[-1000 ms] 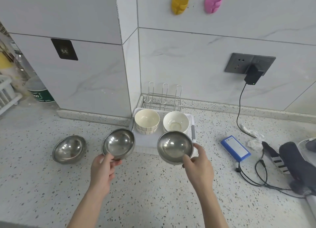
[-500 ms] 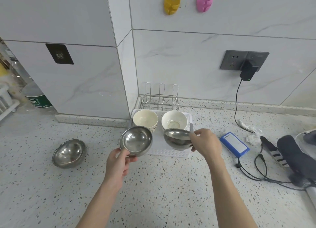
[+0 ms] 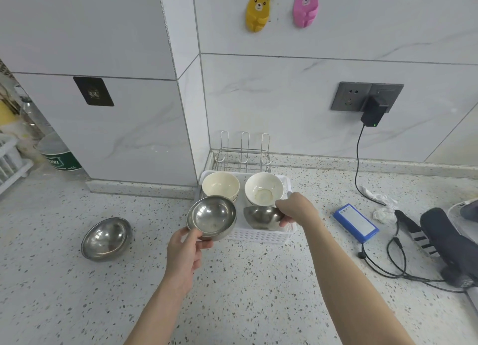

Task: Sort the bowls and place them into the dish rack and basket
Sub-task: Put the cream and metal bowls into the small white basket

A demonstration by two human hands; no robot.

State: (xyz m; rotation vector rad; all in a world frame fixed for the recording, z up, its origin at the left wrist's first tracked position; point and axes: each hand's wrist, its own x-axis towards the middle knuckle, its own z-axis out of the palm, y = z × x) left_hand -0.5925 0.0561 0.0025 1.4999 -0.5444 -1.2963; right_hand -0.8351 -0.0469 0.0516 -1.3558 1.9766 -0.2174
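Note:
My left hand grips a steel bowl by its near rim, tilted toward me, over the front left corner of the white basket. My right hand holds a second steel bowl by its right rim, low inside the basket's front right part. Two cream ceramic bowls stand in the back of the basket, one on the left, one on the right. A third steel bowl lies tilted on the counter to the left. An empty wire dish rack stands behind the basket.
A blue power bank, black cables and dark cloth lie on the counter at the right. A charger hangs from the wall socket. A green-labelled tub sits at the far left.
Both hands have carried their steel bowls forward to the basket. The right one has gone from held up and tilted to level and low inside the basket; the left bowl came right, over the basket's corner.

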